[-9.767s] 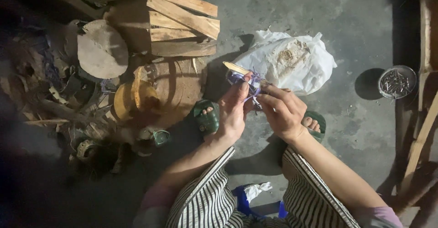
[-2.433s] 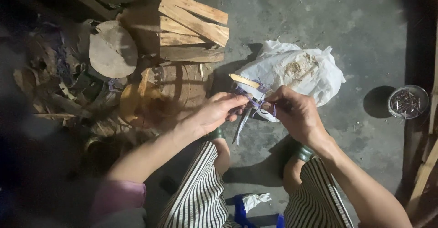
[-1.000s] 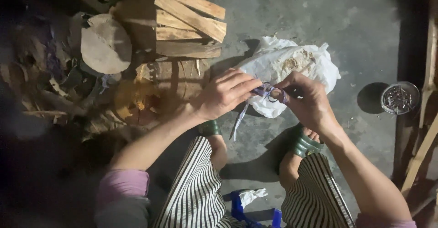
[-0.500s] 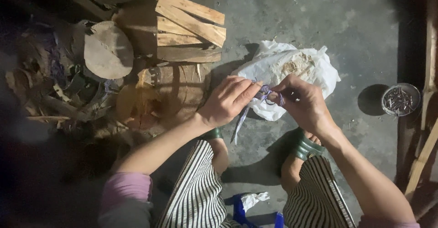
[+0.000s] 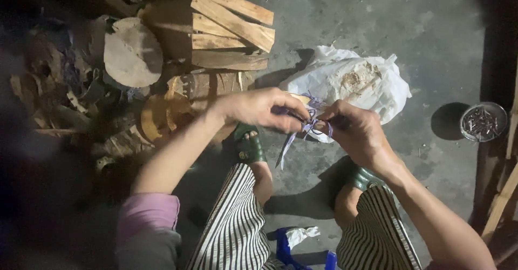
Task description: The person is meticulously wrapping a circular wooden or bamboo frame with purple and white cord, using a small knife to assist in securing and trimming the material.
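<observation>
Hands now lower: left hand (image 5: pixel 259 108) and right hand (image 5: pixel 353 132), grip pinching purple string (image 5: pixel 307 125) (bare concrete floor (image 5: pixel 431 32) beyond).

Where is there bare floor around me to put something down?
Bare concrete floor lies beyond the white bag, right of the stacked wood planks. A smaller patch sits between the bag and the bowl of nails. Left of the hands, round log slices and scraps crowd the floor.
</observation>
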